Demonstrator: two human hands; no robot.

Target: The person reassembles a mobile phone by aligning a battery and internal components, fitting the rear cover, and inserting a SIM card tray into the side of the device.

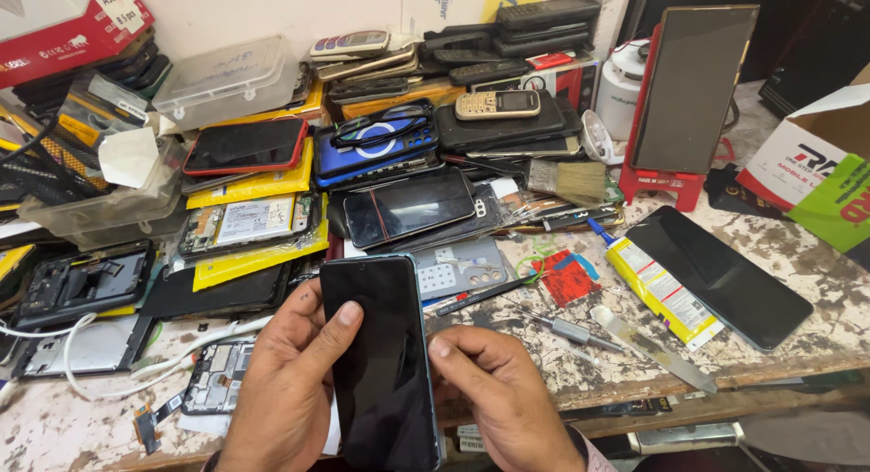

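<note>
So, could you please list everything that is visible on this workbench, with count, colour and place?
Black glossy smartphone: one, black, held in both hands at front centre.
Flat dark phone screen panel: one, black, lying right on the bench.
Yellow glue tube: one, yellow and white, beside that panel.
Red phone stand: one, red, rear right, holding an upright dark panel.
Small beige keypad phone: one, beige, on the rear stack.
Flat bristle brush: one, pale, centre rear.
Clear plastic box: one, translucent, rear left.
Opened phones and parts: many, mixed, left half.
Left hand: grips the phone's left edge.
Right hand: thumb at its right edge.
</note>
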